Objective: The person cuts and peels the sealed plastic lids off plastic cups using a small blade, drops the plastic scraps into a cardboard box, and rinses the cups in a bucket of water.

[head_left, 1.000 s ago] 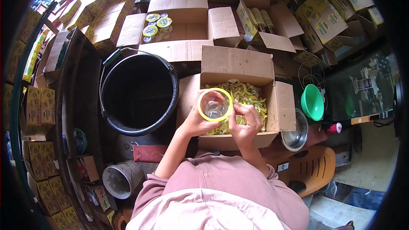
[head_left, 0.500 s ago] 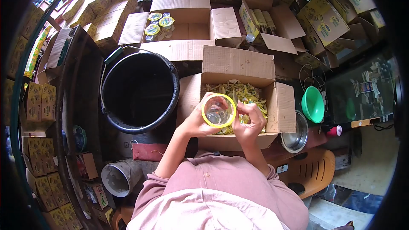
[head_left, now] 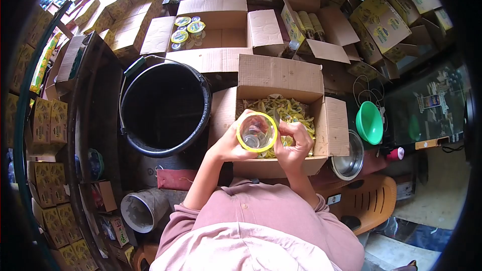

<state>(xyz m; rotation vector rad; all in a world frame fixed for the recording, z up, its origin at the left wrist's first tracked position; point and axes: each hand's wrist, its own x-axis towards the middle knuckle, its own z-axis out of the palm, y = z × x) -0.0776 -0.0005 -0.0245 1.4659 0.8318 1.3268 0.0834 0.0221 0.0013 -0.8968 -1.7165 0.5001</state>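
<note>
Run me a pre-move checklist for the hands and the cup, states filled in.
1. Cup gripped by the left hand: ok.
2. Right hand close beside the cup's yellow rim: ok.
3. Thin dark piece by the right fingertips identifiable: cannot tell.
4. Cardboard box open, yellow scraps reachable: ok.
5. Black bucket apart from both hands: ok.
6. Cup's inside dry: cannot tell.
</note>
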